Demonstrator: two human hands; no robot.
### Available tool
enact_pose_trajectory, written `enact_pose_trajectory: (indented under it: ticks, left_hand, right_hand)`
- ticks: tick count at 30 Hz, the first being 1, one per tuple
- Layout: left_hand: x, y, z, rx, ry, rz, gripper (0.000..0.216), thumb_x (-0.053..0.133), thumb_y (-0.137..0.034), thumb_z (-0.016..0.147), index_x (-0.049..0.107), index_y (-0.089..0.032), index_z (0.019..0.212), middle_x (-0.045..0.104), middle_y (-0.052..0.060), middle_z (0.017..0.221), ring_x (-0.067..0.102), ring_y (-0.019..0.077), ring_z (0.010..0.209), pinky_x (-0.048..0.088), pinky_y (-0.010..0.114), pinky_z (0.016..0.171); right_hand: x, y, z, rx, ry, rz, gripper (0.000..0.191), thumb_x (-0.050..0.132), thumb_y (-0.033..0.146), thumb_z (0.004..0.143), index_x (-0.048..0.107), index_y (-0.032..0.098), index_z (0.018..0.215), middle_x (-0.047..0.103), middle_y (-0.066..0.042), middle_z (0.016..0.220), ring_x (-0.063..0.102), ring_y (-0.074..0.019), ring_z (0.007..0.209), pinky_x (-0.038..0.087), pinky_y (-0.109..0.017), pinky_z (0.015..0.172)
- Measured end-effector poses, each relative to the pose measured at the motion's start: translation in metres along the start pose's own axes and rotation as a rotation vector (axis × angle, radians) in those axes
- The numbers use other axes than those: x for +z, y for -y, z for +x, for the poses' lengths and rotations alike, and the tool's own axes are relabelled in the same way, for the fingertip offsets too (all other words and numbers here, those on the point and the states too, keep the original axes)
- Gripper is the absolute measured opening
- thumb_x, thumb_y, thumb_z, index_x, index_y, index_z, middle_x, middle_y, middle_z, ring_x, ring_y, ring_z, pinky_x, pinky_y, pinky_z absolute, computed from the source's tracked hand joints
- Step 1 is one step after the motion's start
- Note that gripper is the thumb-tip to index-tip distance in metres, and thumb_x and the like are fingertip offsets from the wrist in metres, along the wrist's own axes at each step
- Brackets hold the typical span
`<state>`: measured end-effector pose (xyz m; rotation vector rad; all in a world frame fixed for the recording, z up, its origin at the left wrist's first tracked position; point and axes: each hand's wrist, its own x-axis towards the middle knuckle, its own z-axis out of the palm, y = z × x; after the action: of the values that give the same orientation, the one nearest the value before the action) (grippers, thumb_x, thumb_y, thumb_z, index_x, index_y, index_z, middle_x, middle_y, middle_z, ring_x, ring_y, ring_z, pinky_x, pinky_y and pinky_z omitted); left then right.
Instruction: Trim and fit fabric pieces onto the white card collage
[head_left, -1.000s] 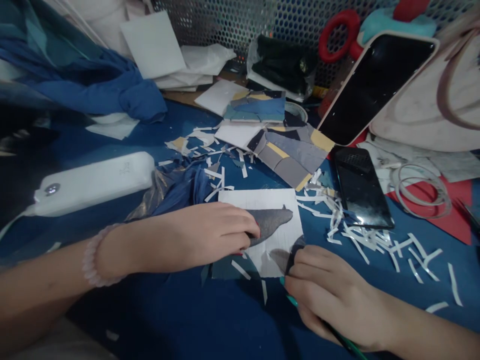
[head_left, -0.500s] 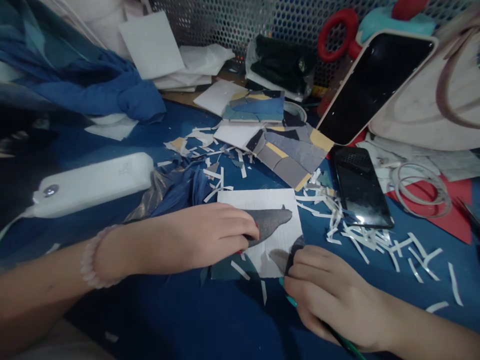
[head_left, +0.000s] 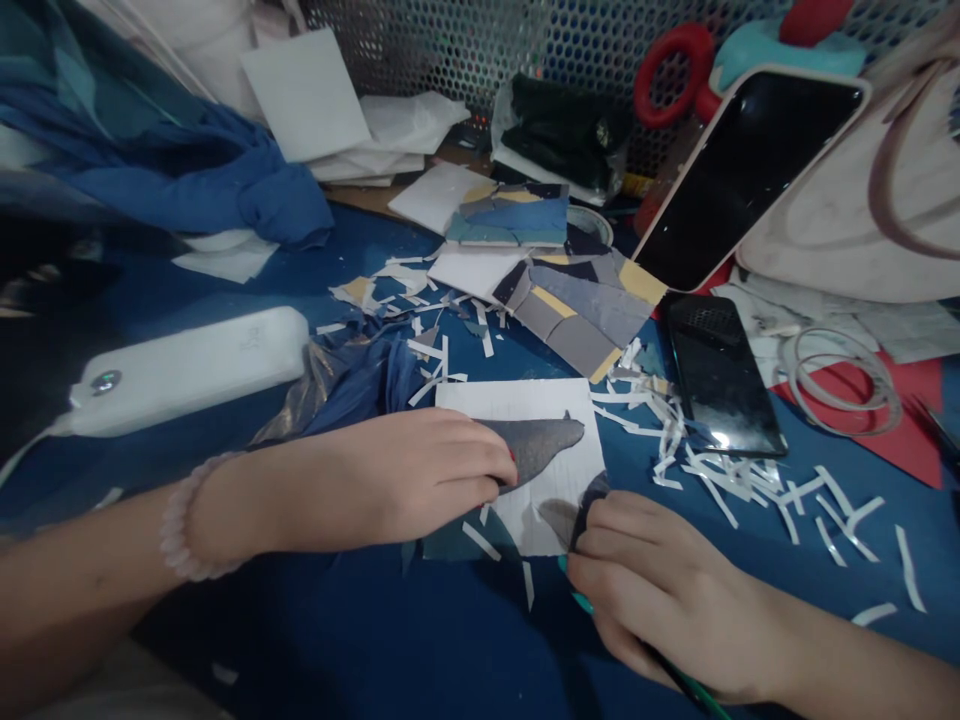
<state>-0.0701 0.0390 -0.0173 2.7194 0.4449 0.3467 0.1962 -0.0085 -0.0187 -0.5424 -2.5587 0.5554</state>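
Observation:
A white square card [head_left: 465, 398] lies on the blue work surface, with a dark grey cut-out piece [head_left: 544, 447] across it. My left hand [head_left: 409, 470], wearing a beaded bracelet, is closed with curled fingertips pressing on the grey piece's left part. A dark teal piece [head_left: 457, 537] covers the card's lower left. At the lower right corner, my right hand [head_left: 660, 580] is closed around a thin green tool [head_left: 705, 697], whose kind is hidden by the fingers. Its fingertips touch a small dark piece [head_left: 589, 505] on that corner.
Behind the card lie patchwork-covered cards [head_left: 577, 305] and paper scraps. White strips [head_left: 739, 480] are scattered to the right, near a black phone [head_left: 724, 370]. Another phone [head_left: 757, 170] stands propped up. A white corded device [head_left: 195, 370] lies left; tape rolls [head_left: 840, 385] sit right.
My left hand's fingers have shifted very slightly on the grey piece. My right hand keeps its place, and the view has moved a little.

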Motion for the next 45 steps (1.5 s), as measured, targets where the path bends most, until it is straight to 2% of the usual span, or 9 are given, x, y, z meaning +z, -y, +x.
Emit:
enact_pose_trajectory:
  ticks: [7,11,14,18,22,28,35,45]
  left_hand:
    - [-0.0014,0.0013,-0.0006,0.143,-0.061,0.109,0.042,0.031,-0.010,0.107,0.072,-0.010,0.101,0.073,0.011,0.118,0.064,0.0205,0.113,0.045,0.034,0.109]
    - [-0.0018,0.0007,0.0008,0.152,-0.069,0.121,0.043,0.031,-0.010,0.107,0.073,-0.011,0.099,0.074,0.010,0.116,0.065,0.0194,0.112,0.046,0.033,0.107]
    - [-0.0017,0.0003,0.0001,0.149,-0.061,0.112,0.040,0.033,-0.009,0.106,0.073,-0.011,0.101,0.073,0.010,0.117,0.063,0.0195,0.115,0.042,0.034,0.110]
    - [0.0010,0.0011,-0.0030,0.120,-0.003,0.119,0.032,0.040,-0.020,0.108,0.071,-0.015,0.100,0.071,0.007,0.121,0.058,0.0218,0.123,0.033,0.040,0.114]
    - [0.0046,0.0010,-0.0052,0.087,0.007,0.156,0.030,0.043,-0.029,0.108,0.069,-0.018,0.098,0.072,0.005,0.120,0.058,0.0217,0.123,0.033,0.039,0.110]
    - [0.0053,-0.0030,-0.0041,0.095,-0.004,0.197,0.030,0.043,-0.021,0.107,0.068,-0.015,0.092,0.072,0.006,0.119,0.059,0.0222,0.119,0.035,0.042,0.103]
    - [0.0004,-0.0050,-0.0030,0.120,-0.003,0.201,0.032,0.041,-0.009,0.104,0.071,-0.015,0.093,0.071,0.008,0.122,0.061,0.0227,0.115,0.037,0.044,0.104]
    - [-0.0041,-0.0037,-0.0002,0.138,-0.040,0.205,0.039,0.035,-0.005,0.104,0.072,-0.012,0.095,0.074,0.010,0.117,0.064,0.0218,0.109,0.042,0.040,0.101]
  right_hand:
    - [-0.0001,0.0002,-0.0013,-0.002,0.013,-0.013,0.030,0.038,0.004,0.098,0.058,0.016,0.079,0.054,0.001,0.059,0.039,-0.0133,0.056,0.037,-0.029,0.056]
    - [0.0013,-0.0007,-0.0015,-0.006,0.010,-0.011,0.026,0.041,0.004,0.097,0.057,0.016,0.081,0.055,0.001,0.060,0.040,-0.0135,0.056,0.037,-0.029,0.056]
    - [0.0022,-0.0012,-0.0012,-0.010,-0.001,-0.030,0.028,0.039,0.005,0.098,0.057,0.016,0.081,0.055,0.001,0.060,0.041,-0.0137,0.057,0.037,-0.029,0.056]
    - [0.0012,-0.0002,-0.0008,-0.016,-0.004,-0.054,0.033,0.035,0.006,0.100,0.058,0.016,0.079,0.055,0.000,0.060,0.040,-0.0136,0.057,0.037,-0.029,0.056]
    - [0.0001,0.0003,-0.0010,-0.016,0.004,-0.047,0.035,0.034,0.005,0.100,0.059,0.015,0.078,0.054,0.001,0.059,0.038,-0.0132,0.056,0.037,-0.028,0.056]
    - [0.0010,-0.0005,-0.0025,-0.013,0.003,-0.061,0.033,0.035,0.005,0.099,0.058,0.016,0.077,0.054,0.000,0.060,0.039,-0.0138,0.057,0.037,-0.029,0.055]
    - [-0.0001,0.0001,-0.0019,-0.011,0.011,-0.059,0.029,0.039,0.003,0.096,0.058,0.016,0.079,0.054,0.000,0.061,0.040,-0.0137,0.057,0.037,-0.029,0.056]
    - [0.0003,-0.0001,-0.0026,-0.003,0.037,-0.022,0.023,0.045,0.003,0.095,0.056,0.018,0.080,0.053,0.002,0.060,0.040,-0.0131,0.056,0.038,-0.028,0.057]
